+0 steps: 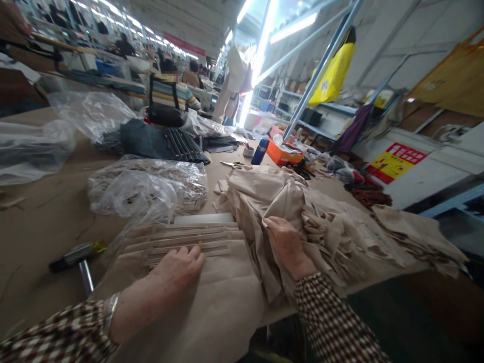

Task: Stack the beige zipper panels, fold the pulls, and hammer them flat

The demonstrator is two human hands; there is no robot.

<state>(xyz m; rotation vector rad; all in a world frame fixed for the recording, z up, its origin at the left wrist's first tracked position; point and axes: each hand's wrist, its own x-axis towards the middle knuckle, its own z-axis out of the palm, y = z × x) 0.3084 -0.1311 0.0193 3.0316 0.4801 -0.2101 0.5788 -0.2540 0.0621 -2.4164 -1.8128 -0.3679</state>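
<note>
Beige fabric panels (227,282) lie under our left hand (176,270), fingers together, grip hidden; right hand (286,244) clamps rumpled cloth (280,194); tabletop (30,222) stretches leftward.

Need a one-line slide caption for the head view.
Left hand on a stack of beige fabric pieces, right hand on a rumpled beige heap beside it, blue bottle beyond.

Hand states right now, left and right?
Left hand: resting on the stacked beige panels; cannot tell whether it grips them.
Right hand: closed, holding loose beige cloth.
</note>
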